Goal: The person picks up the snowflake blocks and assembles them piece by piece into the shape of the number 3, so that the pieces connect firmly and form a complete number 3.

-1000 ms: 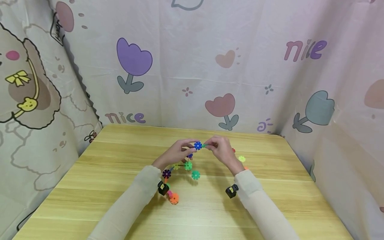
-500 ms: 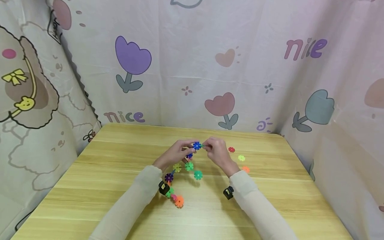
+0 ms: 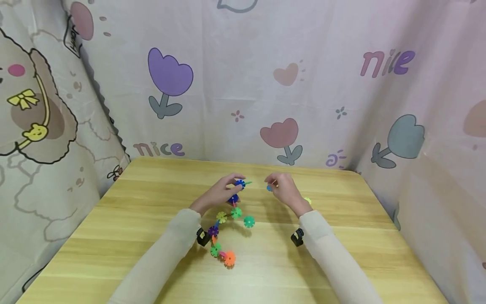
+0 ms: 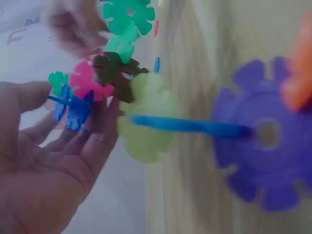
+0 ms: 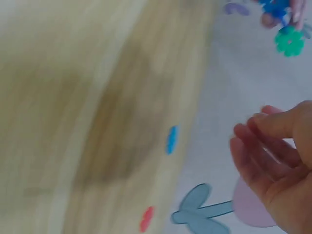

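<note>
A chain of notched, snowflake-shaped plastic discs hangs from my left hand (image 3: 217,195), which pinches a blue disc (image 4: 78,114) between thumb and fingers. From the upper blue disc a green disc (image 5: 283,45) sticks out toward the right. Further down the chain come a pink disc (image 4: 87,83), a brown disc, a yellow disc (image 4: 151,144) and a purple disc (image 4: 236,158), ending in an orange disc (image 3: 229,259). My right hand (image 3: 286,192) holds nothing; its fingers are loosely bent above the table, close to a loose blue disc (image 5: 171,140).
A loose red disc (image 5: 146,219) lies near the blue one on the wooden table (image 3: 322,261). Behind my right wrist a yellow-green disc (image 3: 308,201) partly shows. A printed curtain (image 3: 228,76) stands behind the table. Black wrist cameras (image 3: 298,237) sit on both wrists.
My right hand has let go of the green disc and moved right, away from the chain. My left hand has shifted slightly left with the chain.
</note>
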Tool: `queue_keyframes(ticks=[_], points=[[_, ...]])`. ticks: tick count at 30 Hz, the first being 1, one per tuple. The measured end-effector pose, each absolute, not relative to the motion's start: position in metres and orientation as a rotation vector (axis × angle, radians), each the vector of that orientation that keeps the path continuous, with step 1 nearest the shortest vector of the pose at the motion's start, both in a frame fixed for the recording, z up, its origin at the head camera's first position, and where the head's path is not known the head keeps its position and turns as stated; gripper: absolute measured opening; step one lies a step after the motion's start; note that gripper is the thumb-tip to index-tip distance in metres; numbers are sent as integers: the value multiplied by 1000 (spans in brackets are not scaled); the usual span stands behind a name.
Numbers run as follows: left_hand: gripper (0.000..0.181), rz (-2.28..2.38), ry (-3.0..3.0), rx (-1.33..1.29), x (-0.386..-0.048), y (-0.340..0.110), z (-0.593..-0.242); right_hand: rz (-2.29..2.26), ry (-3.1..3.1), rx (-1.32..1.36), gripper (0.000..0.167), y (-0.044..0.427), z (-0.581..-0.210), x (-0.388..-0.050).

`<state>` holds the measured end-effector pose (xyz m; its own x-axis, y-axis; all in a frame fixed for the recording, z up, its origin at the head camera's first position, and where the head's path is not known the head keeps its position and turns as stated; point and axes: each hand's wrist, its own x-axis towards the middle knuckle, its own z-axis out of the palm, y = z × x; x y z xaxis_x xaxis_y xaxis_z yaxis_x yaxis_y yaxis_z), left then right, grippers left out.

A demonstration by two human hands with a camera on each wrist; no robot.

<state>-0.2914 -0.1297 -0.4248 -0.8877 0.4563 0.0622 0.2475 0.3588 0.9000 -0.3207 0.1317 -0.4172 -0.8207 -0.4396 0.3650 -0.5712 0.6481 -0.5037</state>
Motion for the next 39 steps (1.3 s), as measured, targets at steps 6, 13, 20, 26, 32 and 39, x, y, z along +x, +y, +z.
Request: queue_keyframes(ticks=[6,13,20,26,32,39], points=[[42,1555,2362,646,-296,-134,-421,816,-2939,729,25,139,-434,-333],[34,1633,2352,644,-302,-130,-420,574,-2993,824,27,135,-455,-345],[35,1623,2412,678,-304,-127,-414,524,-2970,783,24,132,-455,-344],[33,1584,2436,646,-302,-130,-409,605,-3010,747,23,135,-455,-346],[32,1594,2421,639,-301,-131,-408,730,-2988,709,18,140,-455,-346],[31,1622,2401,627,-299,-127,-408,829,-2960,709,16,144,-452,-343]])
